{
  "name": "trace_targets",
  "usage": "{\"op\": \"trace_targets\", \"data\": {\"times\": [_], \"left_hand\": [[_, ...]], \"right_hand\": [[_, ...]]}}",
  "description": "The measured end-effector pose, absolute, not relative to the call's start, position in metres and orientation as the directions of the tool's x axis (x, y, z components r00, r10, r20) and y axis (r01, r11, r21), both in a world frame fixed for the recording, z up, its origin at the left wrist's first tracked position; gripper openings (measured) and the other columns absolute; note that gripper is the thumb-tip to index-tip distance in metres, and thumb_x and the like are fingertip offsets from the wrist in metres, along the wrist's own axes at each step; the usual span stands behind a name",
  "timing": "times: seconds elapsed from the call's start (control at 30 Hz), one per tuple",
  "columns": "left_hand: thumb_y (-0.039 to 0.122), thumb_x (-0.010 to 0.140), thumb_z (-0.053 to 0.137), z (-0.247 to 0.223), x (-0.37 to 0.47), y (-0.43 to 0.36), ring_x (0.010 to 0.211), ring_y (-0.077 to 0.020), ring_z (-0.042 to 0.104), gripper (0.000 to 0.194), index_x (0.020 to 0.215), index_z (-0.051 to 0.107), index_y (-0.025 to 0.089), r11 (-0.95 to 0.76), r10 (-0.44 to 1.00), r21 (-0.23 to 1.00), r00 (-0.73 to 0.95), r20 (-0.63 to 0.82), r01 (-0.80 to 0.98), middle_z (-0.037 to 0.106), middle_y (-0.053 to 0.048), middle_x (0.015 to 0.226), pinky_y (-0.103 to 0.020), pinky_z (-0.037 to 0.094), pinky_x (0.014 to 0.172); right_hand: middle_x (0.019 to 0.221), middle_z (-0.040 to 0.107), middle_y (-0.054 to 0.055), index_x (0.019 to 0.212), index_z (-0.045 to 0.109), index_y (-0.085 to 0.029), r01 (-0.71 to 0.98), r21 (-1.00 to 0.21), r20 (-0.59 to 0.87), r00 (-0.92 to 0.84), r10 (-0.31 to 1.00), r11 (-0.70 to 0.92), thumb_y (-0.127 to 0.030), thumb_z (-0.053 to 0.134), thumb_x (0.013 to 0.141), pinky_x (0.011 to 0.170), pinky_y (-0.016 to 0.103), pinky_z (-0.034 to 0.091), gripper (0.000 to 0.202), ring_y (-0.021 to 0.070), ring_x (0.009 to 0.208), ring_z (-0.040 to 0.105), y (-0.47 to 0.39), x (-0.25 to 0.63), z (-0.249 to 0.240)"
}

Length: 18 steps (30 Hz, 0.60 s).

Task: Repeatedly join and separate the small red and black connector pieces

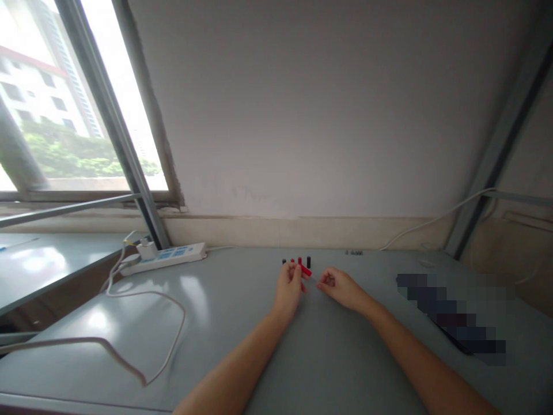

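My left hand [290, 283] is closed around a small red piece [306, 270], which sticks out to the right of its fingertips. Just right of it, my right hand [332, 281] has its fingers curled together; whatever they hold, if anything, is too small to make out. Behind my left hand, small parts stand on the grey table [242, 334]: a black cylinder [309, 262], a red one [299, 261], and another red and another black one [284, 261] partly hidden by the fingers.
A white power strip [173, 253] with plugs lies at the back left, its cable [184, 317] looping over the table. Several tiny metallic pieces [356, 252] sit near the wall. A dark, pixelated object [453, 317] is on the right.
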<state>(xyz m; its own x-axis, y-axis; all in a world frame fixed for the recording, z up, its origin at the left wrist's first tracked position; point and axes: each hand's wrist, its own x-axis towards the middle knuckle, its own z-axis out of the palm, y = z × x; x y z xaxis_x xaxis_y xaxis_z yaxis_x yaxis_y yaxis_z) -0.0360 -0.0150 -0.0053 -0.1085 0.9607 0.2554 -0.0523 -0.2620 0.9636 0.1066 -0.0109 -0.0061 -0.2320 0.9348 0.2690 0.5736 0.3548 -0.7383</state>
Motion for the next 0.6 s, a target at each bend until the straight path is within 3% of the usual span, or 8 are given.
{"op": "trace_targets", "data": {"times": [0.17,0.33,0.6], "left_hand": [[0.038,0.078,0.043,-0.007,-0.037,-0.014,0.035,-0.0034,0.04,0.023,0.075,0.042,0.016,-0.242,0.964,0.97,-0.119,0.238,-0.027,0.054,0.003,0.059,-0.016,0.03,0.035],[0.036,0.078,0.045,-0.018,-0.035,-0.012,0.041,-0.005,0.043,0.02,0.073,0.042,0.017,-0.269,0.962,0.962,-0.031,0.27,0.047,0.052,0.003,0.057,-0.016,0.035,0.038],[0.03,0.08,0.042,-0.022,-0.034,-0.017,0.046,-0.0064,0.045,0.014,0.075,0.045,0.017,-0.399,0.915,0.893,0.161,0.371,0.207,0.053,0.002,0.063,-0.017,0.036,0.043]], "right_hand": [[0.058,0.054,0.0,0.063,0.049,-0.018,0.736,-0.584,0.296,-0.199,0.934,0.342,-0.018,0.052,0.069,0.052,0.023,0.034,0.007,0.0108,0.053,0.047,-0.014,0.108,-0.002],[0.059,0.055,-0.001,0.066,0.05,-0.018,0.618,-0.666,0.383,-0.199,0.902,0.419,-0.024,0.047,0.074,0.051,0.022,0.036,0.011,0.0102,0.054,0.048,-0.013,0.107,0.001],[0.066,0.06,0.001,0.069,0.052,-0.018,0.453,-0.774,0.299,-0.354,0.886,0.443,-0.024,0.049,0.073,0.059,0.024,0.042,0.008,0.0115,0.061,0.054,-0.014,0.106,0.0]]}}
